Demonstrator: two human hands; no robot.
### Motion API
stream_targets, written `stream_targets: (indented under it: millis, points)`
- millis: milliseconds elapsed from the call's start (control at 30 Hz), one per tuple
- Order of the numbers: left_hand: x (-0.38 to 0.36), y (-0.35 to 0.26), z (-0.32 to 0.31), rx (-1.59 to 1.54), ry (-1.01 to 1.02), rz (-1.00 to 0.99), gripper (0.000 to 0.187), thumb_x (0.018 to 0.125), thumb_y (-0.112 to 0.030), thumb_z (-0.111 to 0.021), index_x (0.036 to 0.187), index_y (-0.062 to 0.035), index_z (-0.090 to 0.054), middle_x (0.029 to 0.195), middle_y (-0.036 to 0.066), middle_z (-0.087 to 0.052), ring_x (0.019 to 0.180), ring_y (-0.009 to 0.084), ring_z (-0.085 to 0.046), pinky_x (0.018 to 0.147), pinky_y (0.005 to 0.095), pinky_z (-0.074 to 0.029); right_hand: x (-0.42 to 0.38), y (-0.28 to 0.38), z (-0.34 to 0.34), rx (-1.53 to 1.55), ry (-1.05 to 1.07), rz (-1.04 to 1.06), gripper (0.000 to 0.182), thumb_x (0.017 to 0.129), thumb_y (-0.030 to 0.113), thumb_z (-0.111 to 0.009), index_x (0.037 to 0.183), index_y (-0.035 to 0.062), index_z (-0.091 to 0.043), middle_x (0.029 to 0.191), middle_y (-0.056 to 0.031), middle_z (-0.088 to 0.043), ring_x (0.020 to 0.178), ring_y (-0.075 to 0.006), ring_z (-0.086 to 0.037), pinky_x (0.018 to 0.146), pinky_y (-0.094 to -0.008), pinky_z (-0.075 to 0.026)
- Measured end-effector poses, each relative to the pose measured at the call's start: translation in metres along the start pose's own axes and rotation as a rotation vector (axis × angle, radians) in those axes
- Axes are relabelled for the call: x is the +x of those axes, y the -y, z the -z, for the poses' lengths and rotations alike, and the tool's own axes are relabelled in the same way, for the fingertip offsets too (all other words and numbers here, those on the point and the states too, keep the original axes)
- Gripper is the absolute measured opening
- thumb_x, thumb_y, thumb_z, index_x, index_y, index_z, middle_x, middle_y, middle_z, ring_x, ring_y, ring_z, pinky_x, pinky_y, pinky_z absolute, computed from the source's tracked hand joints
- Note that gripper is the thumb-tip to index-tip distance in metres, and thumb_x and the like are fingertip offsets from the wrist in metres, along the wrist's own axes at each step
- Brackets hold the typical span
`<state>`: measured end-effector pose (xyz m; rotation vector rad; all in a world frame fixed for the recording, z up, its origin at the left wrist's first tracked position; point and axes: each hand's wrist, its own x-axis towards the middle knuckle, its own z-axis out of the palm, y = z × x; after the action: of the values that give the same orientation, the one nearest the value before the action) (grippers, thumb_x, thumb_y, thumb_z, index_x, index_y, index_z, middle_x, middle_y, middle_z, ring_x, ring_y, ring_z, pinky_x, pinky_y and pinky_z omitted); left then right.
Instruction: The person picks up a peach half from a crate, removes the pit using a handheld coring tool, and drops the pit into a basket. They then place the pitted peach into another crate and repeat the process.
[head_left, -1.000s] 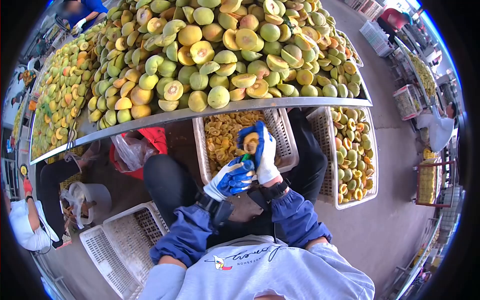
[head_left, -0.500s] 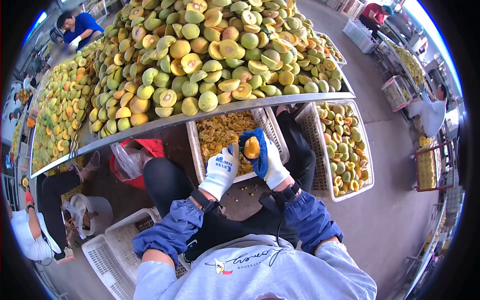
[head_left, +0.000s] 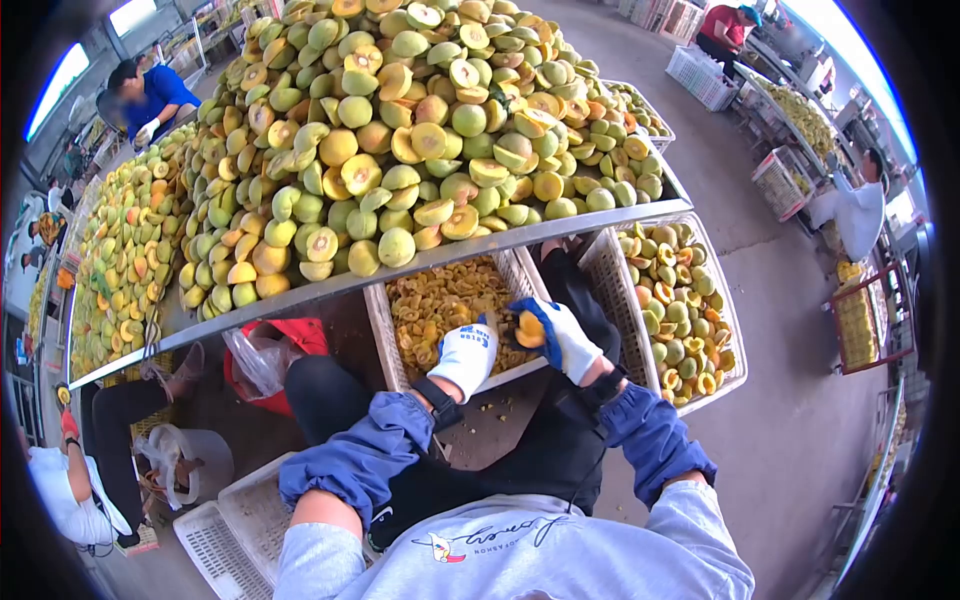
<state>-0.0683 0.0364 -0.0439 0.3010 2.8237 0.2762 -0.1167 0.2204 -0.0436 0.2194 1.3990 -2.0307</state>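
My right hand [head_left: 568,340], in a white glove with blue palm and fingers, is closed around a yellow peach half [head_left: 530,330]. The cut flesh faces left, toward the other hand. My left hand [head_left: 467,358], in a white glove with blue print, is closed, its fingers curled; whatever it grips is hidden. Both hands are above the near end of a white crate [head_left: 378,325] filled with yellow-brown fruit scraps [head_left: 440,305]. To the right, another white crate [head_left: 737,345] holds peach halves [head_left: 680,310], some hollowed in the middle.
A metal-edged table [head_left: 420,262] heaped with halved peaches [head_left: 400,130] stands ahead. A red bag [head_left: 310,335] with clear plastic, a whitish bucket [head_left: 205,465] and a white crate [head_left: 205,545] are to the left. Several other people work around the hall.
My hands have moved apart, the right one shifting right with the peach half and the left one a little lower. The view has tilted up slightly.
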Motion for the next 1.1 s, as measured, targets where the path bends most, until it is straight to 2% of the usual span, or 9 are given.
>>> stream_targets:
  millis: [100,167,233,300,367,433,633,900,1100]
  points:
    - [0.025,0.014,-0.031,0.024,-0.054,0.088,0.033,0.088,-0.015,-0.054,0.115,0.0014,-0.060,0.094,0.019,-0.071,0.083,0.0338,-0.071,0.066,0.0450,-0.056,-0.035,0.053,-0.002,-0.224,0.028,0.178,0.026,0.096,0.021,-0.056,0.113,0.0020,-0.061,0.097,-0.0076,-0.066,0.082,-0.0186,-0.065,0.073,-0.0298,-0.055]
    - [0.033,0.037,-0.044,-0.096,0.073,0.154,0.042,0.091,-0.032,-0.048,0.119,-0.0006,-0.053,0.092,0.021,-0.070,0.085,0.0367,-0.068,0.071,0.0494,-0.053,-0.034,0.069,0.055,-1.086,-0.185,0.938,0.026,0.095,0.018,-0.054,0.113,0.0018,-0.061,0.099,-0.0095,-0.067,0.088,-0.0192,-0.065,0.077,-0.0307,-0.052]
    - [0.007,0.039,-0.010,-0.239,0.024,0.258,0.042,0.090,-0.036,-0.051,0.114,-0.0021,-0.055,0.090,0.021,-0.069,0.084,0.0386,-0.067,0.072,0.0513,-0.051,-0.051,0.091,0.110,-0.463,-0.544,0.570,0.029,0.094,0.021,-0.056,0.113,0.0010,-0.061,0.103,-0.0135,-0.066,0.098,-0.0245,-0.064,0.084,-0.0346,-0.050]
    - [-0.004,0.058,-0.018,-0.274,-0.012,0.292,0.041,0.089,-0.038,-0.051,0.110,-0.0037,-0.059,0.089,0.022,-0.069,0.084,0.0377,-0.067,0.073,0.0508,-0.052,-0.067,0.088,0.172,-1.117,-1.024,0.671,0.034,0.094,0.026,-0.055,0.119,0.0043,-0.060,0.109,-0.0154,-0.065,0.100,-0.0326,-0.061,0.089,-0.0390,-0.047]
    - [-0.022,0.063,-0.014,-0.387,-0.030,0.277,0.041,0.087,-0.038,-0.057,0.110,-0.0042,-0.057,0.092,0.023,-0.067,0.087,0.0406,-0.065,0.075,0.0505,-0.050,-0.071,0.069,0.246,-1.751,-0.978,0.277,0.040,0.092,0.031,-0.057,0.123,0.0060,-0.058,0.119,-0.0152,-0.061,0.110,-0.0337,-0.056,0.095,-0.0423,-0.044]
    - [-0.031,0.064,-0.016,-0.496,0.022,0.303,0.043,0.087,-0.039,-0.058,0.113,-0.0054,-0.056,0.096,0.024,-0.066,0.091,0.0413,-0.064,0.077,0.0510,-0.049,-0.082,0.077,0.227,-2.025,-1.115,0.403,0.042,0.090,0.034,-0.058,0.123,0.0069,-0.058,0.127,-0.0143,-0.056,0.120,-0.0331,-0.050,0.101,-0.0461,-0.039]
    - [-0.033,0.052,-0.041,-0.515,0.100,0.246,0.048,0.085,-0.041,-0.060,0.120,-0.0084,-0.055,0.105,0.022,-0.066,0.098,0.0405,-0.062,0.082,0.0509,-0.048,-0.008,0.189,0.035,-0.921,-0.573,0.858,0.045,0.088,0.026,-0.066,0.126,0.0042,-0.055,0.119,-0.0162,-0.061,0.105,-0.0302,-0.062,0.090,-0.0394,-0.049]
    - [-0.074,0.028,-0.014,-0.740,-0.130,0.143,0.044,0.087,-0.032,-0.064,0.119,-0.0026,-0.056,0.101,0.024,-0.066,0.098,0.0431,-0.061,0.083,0.0492,-0.048,0.126,0.213,-0.090,-1.430,-0.752,0.998,0.042,0.080,0.031,-0.071,0.115,0.0102,-0.060,0.116,-0.0217,-0.051,0.097,-0.0399,-0.059,0.084,-0.0459,-0.050]
    - [-0.098,0.037,-0.007,-1.586,-0.199,0.285,0.020,0.094,-0.014,-0.056,0.110,-0.0026,-0.055,0.076,0.006,-0.063,0.056,0.0107,-0.058,0.050,0.0262,-0.047,0.104,0.194,-0.063,-0.911,-0.445,1.247,0.025,0.081,0.012,-0.065,0.105,0.0052,-0.062,0.109,-0.0131,-0.060,0.097,-0.0290,-0.060,0.085,-0.0371,-0.048]
